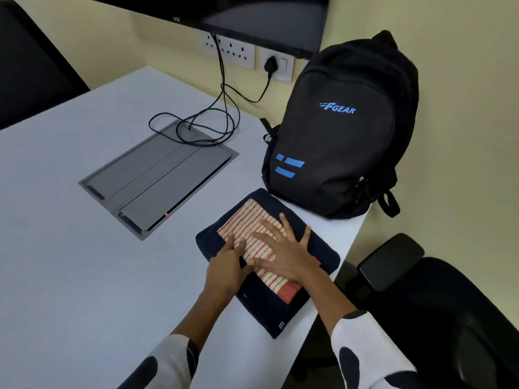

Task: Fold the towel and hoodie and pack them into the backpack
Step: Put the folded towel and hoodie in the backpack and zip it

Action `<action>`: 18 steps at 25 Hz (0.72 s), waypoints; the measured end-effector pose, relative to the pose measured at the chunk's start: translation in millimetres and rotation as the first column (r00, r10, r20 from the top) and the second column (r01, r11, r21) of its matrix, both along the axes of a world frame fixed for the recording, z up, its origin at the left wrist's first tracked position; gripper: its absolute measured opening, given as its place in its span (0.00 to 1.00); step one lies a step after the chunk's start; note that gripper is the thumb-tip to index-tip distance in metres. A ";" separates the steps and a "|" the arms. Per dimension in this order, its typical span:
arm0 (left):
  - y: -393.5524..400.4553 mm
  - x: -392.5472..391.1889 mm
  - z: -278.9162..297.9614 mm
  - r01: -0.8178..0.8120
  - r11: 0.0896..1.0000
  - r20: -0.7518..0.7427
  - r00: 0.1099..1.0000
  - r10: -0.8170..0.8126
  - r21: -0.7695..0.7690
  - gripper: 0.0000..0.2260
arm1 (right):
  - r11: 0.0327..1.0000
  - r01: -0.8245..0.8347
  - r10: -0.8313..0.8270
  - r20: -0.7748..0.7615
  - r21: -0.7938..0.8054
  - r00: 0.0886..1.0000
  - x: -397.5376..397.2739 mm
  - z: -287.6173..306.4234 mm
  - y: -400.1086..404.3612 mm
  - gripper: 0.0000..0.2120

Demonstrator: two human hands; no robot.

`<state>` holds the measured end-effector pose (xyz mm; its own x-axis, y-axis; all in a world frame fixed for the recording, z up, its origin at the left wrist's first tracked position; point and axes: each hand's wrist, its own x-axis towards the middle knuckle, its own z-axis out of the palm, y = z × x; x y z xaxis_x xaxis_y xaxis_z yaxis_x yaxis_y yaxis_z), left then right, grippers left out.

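I am pressing both hands flat on the towel (pixel 252 220): my right hand (pixel 283 248) is lying palm down with fingers spread wide, gripping nothing, and my left hand (pixel 227 261) is resting beside it, fingers extended and close together, its fingertips on the towel's left edge. The striped towel is sitting folded on top of the folded dark hoodie (pixel 266 310), and the stack is lying near the right edge of the table (pixel 70 248). Just beyond the stack, the black backpack (pixel 337 130) is standing upright at the table's far right corner, leaning against the yellowish wall (pixel 463 108), and looks zipped. To the left of the stack, a grey panel (pixel 157 175) is sitting flush in the pale tabletop, with black cables (pixel 224 88) running up to the wall sockets (pixel 230 50) under a screen (pixel 224 9). A black chair (pixel 438 310) is standing off the table's right side.
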<state>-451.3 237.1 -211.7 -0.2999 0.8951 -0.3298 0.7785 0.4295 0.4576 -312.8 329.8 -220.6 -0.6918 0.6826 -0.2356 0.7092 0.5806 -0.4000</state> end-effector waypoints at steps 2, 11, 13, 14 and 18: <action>16.5 -10.2 18.4 0.050 0.996 -0.075 0.996 -0.056 -0.079 0.22 | 0.978 0.157 -0.178 -0.164 -0.137 0.970 -17.0 22.8 7.6 0.33; 174.8 -12.2 142.1 0.157 0.936 -0.064 0.988 -0.144 0.316 0.21 | 0.670 0.693 -0.315 -0.742 0.268 0.591 -10.2 153.6 162.7 0.20; 202.0 1.2 151.2 0.155 0.919 -0.030 0.987 -0.155 0.362 0.26 | 0.569 0.775 -0.336 -0.783 0.275 0.524 10.0 177.2 196.0 0.19; 213.8 6.8 151.4 0.150 0.919 -0.021 0.988 -0.153 0.365 0.27 | 0.537 0.800 -0.350 -0.793 0.267 0.500 22.6 185.4 210.9 0.18; 256.7 23.0 154.6 0.071 0.911 0.053 0.993 -0.101 0.406 0.23 | 0.548 0.779 -0.443 -0.684 0.305 0.580 63.0 191.4 266.4 0.24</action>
